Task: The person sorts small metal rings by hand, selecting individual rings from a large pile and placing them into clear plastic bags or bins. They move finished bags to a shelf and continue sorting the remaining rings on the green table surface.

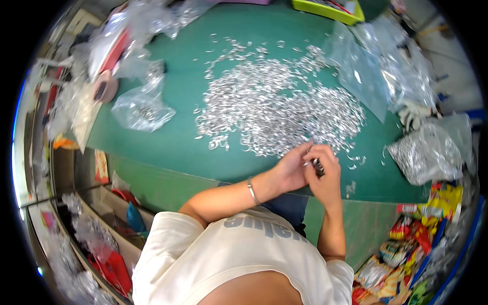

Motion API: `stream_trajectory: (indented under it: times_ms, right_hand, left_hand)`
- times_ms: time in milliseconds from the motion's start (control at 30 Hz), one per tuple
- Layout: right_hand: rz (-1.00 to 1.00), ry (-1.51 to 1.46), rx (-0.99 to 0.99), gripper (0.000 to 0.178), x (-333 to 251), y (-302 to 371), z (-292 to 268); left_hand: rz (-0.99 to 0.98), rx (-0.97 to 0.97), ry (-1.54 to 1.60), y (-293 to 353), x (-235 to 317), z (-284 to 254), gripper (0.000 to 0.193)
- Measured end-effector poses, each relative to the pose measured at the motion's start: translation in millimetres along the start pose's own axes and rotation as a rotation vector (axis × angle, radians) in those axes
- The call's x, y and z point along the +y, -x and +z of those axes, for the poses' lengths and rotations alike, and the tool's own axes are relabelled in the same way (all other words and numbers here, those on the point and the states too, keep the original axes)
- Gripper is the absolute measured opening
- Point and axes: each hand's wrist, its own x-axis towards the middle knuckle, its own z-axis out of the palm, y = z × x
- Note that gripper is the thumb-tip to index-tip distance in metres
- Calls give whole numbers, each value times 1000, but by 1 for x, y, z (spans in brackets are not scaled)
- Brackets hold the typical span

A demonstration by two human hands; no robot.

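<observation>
A broad heap of small shiny silver curved metal pieces (264, 107) lies spread over the green table (203, 162). At the heap's near edge my two hands meet, fingertips close together. My left hand (291, 169), with a silver bangle (252, 191) at its wrist, has its fingers bent in toward the other hand; whatever they pinch is too small to name. My right hand (326, 175) is closed around a small dark and silver metal thing (318, 168), mostly hidden by the fingers. A few loose curved pieces (354, 161) lie just right of it.
A clear bag with metal pieces (137, 109) and a pink tape roll (105, 87) sit at left. Plastic bags (376, 66), a white glove (413, 116) and a filled bag (429, 152) line the right. A yellow-green tray (330, 11) stands at the back.
</observation>
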Motion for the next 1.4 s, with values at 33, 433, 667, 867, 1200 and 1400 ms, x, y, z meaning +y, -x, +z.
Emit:
stream_trajectory:
  times_ms: [33, 433, 667, 867, 1200, 1400]
  right_hand:
    - [-46, 58, 2, 13, 2, 1, 7]
    - [-261, 139, -52, 12, -20, -8, 44]
    - [-212, 56, 23, 8, -12, -5, 51]
    - [-105, 93, -88, 7, 2, 5, 63]
    - [-186, 250, -80, 10, 5, 5, 78]
    - [-278, 447, -185, 34, -10, -5, 94]
  left_hand:
    - [52, 203, -61, 2, -2, 18, 40]
    - [389, 313, 111, 28, 20, -1, 20]
    - [996, 269, 244, 134, 83, -1, 11]
    - [1672, 520, 91, 235, 216, -9, 18]
    - [1655, 722, -293, 242, 270, -12, 31]
    - [1476, 1015, -584, 245, 228, -5, 62]
